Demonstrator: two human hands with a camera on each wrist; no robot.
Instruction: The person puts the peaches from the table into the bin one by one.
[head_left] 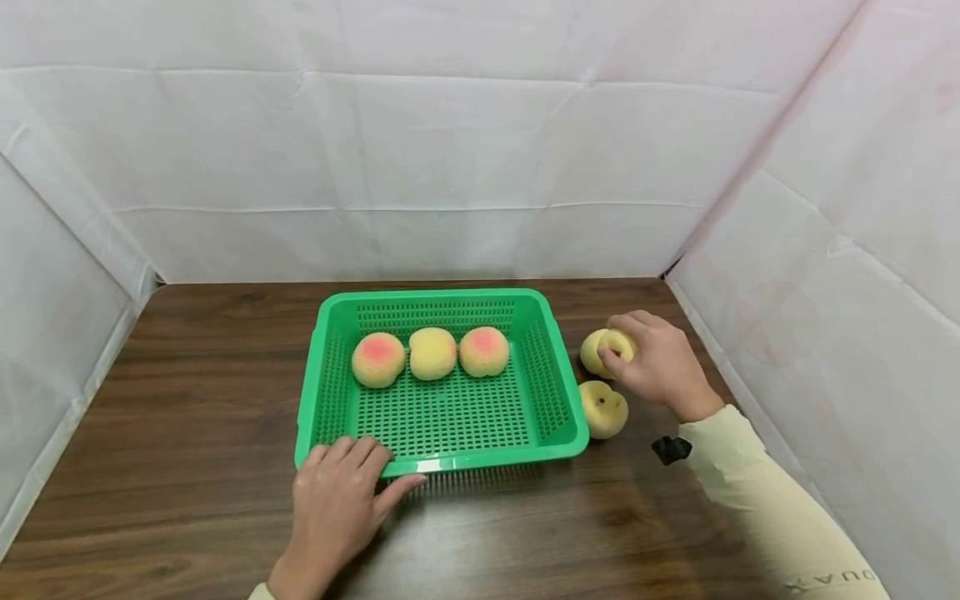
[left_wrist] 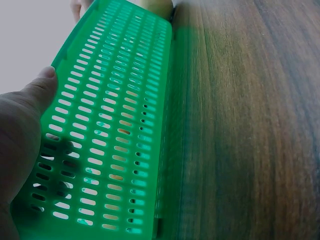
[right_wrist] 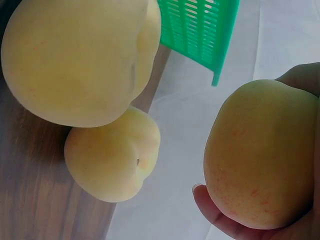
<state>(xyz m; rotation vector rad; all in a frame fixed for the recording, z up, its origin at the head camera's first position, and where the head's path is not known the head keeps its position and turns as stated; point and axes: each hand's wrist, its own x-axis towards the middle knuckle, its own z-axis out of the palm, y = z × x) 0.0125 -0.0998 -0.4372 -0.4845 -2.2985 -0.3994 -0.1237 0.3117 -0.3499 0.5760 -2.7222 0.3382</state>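
Note:
My left hand grips the near rim of a green plastic basket at its left corner, fingers over the rim and thumb along the outside. In the left wrist view the thumb lies against the slotted wall. To the right of the basket, my right hand holds a yellow peach, its fingers curled round it. One more peach sits just behind the held one, and another peach lies nearer me, close beside the basket's right wall.
Inside the basket, a row of three peaches spans the far half: a left peach with a pink top, a yellow middle peach and a pink-topped right peach. White sheeting encloses the dark wooden table behind and at both sides.

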